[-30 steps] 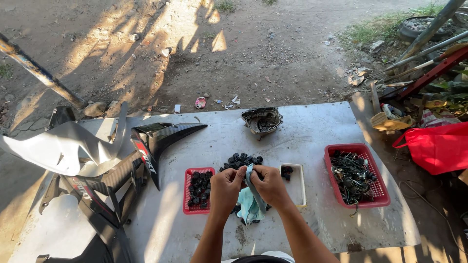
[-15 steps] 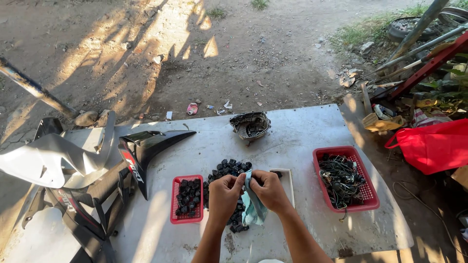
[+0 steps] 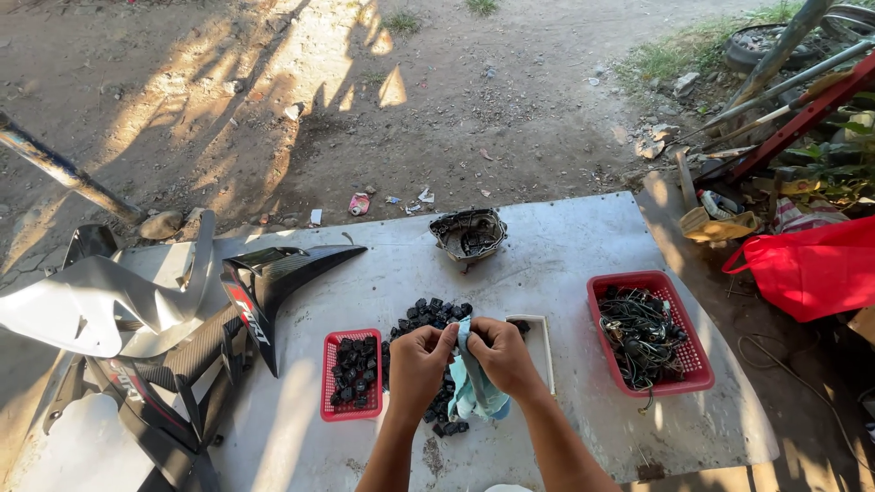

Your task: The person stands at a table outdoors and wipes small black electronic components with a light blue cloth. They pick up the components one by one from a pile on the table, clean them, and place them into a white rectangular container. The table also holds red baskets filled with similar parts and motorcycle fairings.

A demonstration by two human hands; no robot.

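Two hands (image 3: pixel 465 357) on one cloth (image 3: pixel 474 392) (teal), two red baskets (image 3: pixel 352 375)

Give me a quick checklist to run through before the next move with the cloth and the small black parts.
1. Both hands on the cloth: ok. The left hand and right hand pinch the light blue cloth between them.
2. Part inside the cloth: cannot tell; the fingers and cloth hide it.
3. Loose black parts within reach: ok, piled on the table right under the hands.
4. Small red basket: ok, beside the left hand, holding black parts.
5. Large red basket: ok, on the right, full of tangled wires.
6. White tray: cannot tell, mostly hidden behind the right hand.
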